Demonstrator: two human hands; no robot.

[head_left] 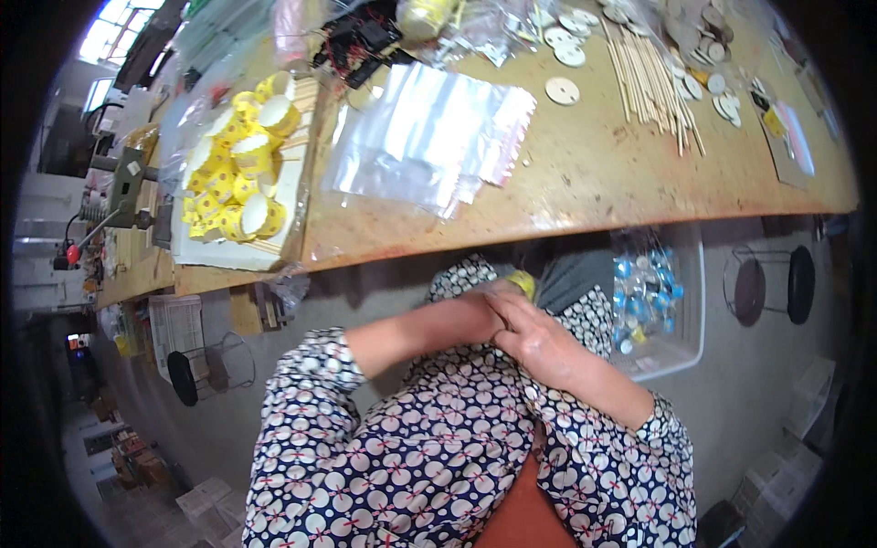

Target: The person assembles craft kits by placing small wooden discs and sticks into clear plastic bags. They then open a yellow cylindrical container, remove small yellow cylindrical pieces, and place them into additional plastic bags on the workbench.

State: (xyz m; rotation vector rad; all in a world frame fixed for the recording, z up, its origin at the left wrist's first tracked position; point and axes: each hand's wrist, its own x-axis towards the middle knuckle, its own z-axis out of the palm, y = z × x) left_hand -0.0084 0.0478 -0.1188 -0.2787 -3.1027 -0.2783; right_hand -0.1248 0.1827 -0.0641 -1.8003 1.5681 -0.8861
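My left hand (480, 309) and my right hand (541, 345) meet over my lap, below the table's front edge. The right fingers are bent together and lie across the left hand, hiding most of its fingers. Just beyond the left fingers a small yellow piece (523, 282) shows, apparently in my grip; its kind cannot be made out. On the table, a stack of clear zip bags (429, 137) lies nearest to the hands. Left of it, yellow paper cups (239, 169) are heaped in a white tray (219, 255).
Thin wooden sticks (650, 87) and round wooden discs (562, 90) lie at the back right. Black wired parts (365, 41) sit at the back. A white bin (681, 352) with blue-capped pieces stands right of my lap. Stools (800, 285) stand on the floor.
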